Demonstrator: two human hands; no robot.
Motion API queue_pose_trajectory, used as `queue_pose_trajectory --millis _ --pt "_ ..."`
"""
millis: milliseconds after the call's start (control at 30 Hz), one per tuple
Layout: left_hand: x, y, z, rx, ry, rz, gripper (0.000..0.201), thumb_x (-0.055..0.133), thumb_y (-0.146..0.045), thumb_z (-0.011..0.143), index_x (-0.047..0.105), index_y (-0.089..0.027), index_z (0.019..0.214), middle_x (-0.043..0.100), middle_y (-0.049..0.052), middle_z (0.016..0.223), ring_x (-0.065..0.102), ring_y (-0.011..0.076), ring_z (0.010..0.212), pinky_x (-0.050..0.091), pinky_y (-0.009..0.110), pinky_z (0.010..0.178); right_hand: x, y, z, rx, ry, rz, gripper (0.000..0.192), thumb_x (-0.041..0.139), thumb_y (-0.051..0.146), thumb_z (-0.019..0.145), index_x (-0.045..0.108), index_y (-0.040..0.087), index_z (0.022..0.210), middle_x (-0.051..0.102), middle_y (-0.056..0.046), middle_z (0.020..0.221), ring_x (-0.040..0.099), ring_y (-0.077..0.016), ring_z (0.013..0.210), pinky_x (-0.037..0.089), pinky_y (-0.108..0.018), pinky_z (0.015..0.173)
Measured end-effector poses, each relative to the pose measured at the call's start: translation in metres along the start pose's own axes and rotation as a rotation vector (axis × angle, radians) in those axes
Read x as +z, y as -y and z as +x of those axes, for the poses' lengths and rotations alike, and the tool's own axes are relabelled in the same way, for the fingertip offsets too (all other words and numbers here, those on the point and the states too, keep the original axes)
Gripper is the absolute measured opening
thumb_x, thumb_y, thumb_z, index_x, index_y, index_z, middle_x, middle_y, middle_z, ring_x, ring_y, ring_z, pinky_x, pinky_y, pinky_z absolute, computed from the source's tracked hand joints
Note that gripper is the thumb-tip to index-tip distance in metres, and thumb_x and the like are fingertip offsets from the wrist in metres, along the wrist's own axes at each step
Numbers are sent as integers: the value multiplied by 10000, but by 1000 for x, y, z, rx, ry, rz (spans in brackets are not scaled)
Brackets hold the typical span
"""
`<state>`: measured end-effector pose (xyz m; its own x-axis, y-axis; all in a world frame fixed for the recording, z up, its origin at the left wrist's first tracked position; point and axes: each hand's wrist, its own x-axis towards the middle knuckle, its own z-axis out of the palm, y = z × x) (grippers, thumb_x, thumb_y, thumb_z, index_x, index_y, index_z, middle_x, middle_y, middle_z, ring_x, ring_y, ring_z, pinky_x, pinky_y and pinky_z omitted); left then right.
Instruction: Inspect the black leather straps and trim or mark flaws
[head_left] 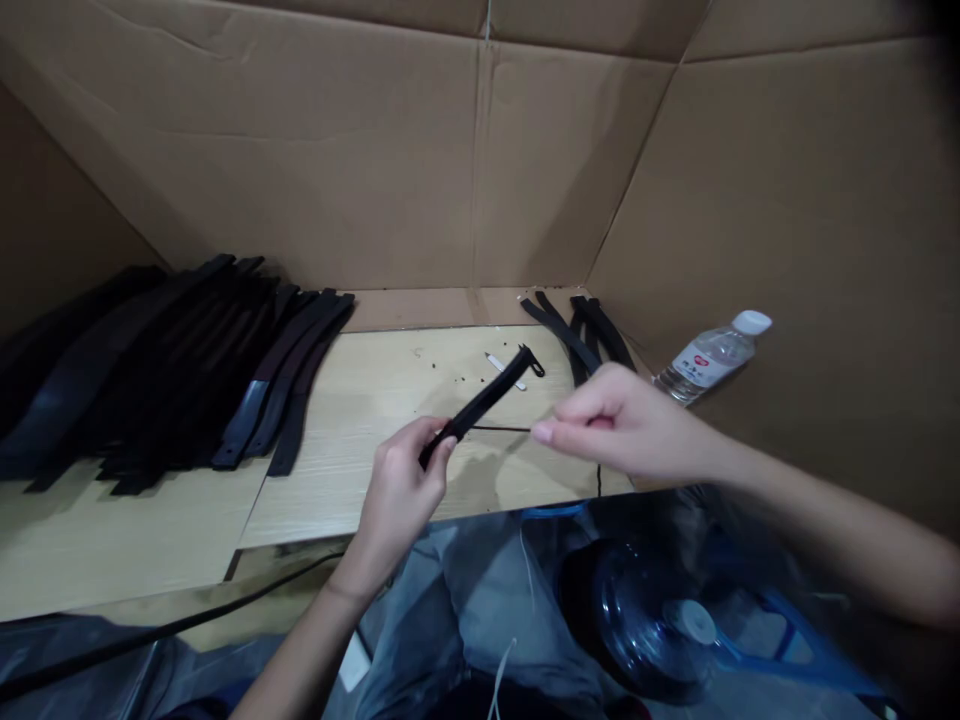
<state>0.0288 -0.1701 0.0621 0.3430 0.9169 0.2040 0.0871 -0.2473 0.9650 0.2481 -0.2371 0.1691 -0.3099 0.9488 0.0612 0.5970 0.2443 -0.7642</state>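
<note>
Against cardboard walls [480, 150], the left hand [401, 490] pinches a light, limp black strap [484, 402] by its near end, the right hand's [622, 425] fingertips closed on a thin thread [499, 429].

This looks like a small workshop for piecework by hand, not a home or an office. The wooden table [360, 400] is closed in behind and to the right by plain cardboard walls [480, 160], like a simple work booth. On the left part of the table lies a large pile of the same black straps [165, 370], and a smaller bundle of straps [585, 335] lies at its back right corner. Just right of the table, a water bottle [712, 358] leans on the cardboard.
</note>
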Motion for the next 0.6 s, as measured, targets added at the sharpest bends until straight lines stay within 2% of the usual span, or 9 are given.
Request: queue_pose_trajectory --millis 100,200,300,433,600 --pt "0 -1 9 15 -95 -19 185 698 -185 774 722 -169 956 586 9 702 546 130 557 382 218 503 24 4 -9 -154 3 -78 469 487 200 907 208 197 530 202 60 496 206 -67 436 185 -279 455" --pt "-2 -5 16 -46 -87 -129 203 700 -210 778 694 -154 973 517 -26 690 555 109 491 405 224 477 39 -3 -15 -193 -61 -56 443 467 161 903 206 197 547 221 62 490 213 -68 433 200 -275 460" --pt "-6 -9 20 -122 -43 -313 239 723 -215 762 669 -134 980 496 -44 678 554 97 454 424 227 466 48 -13 -19 -133 -151 2 464 477 200 919 199 202 547 204 63 496 197 -72 438 182 -272 450" --pt "-8 -9 21 -152 -30 -496 243 737 -197 756 661 -128 977 530 -40 644 533 83 451 407 216 463 61 -21 -23 -25 -246 94 474 480 241 911 181 212 545 188 63 501 171 -75 444 166 -266 434" --pt "-9 -8 20 -220 25 -679 243 751 -169 740 672 -128 967 533 -38 601 512 77 451 375 199 446 77 -29 -24 41 -296 212 484 483 300 908 189 221 532 180 61 502 168 -80 445 149 -261 419"
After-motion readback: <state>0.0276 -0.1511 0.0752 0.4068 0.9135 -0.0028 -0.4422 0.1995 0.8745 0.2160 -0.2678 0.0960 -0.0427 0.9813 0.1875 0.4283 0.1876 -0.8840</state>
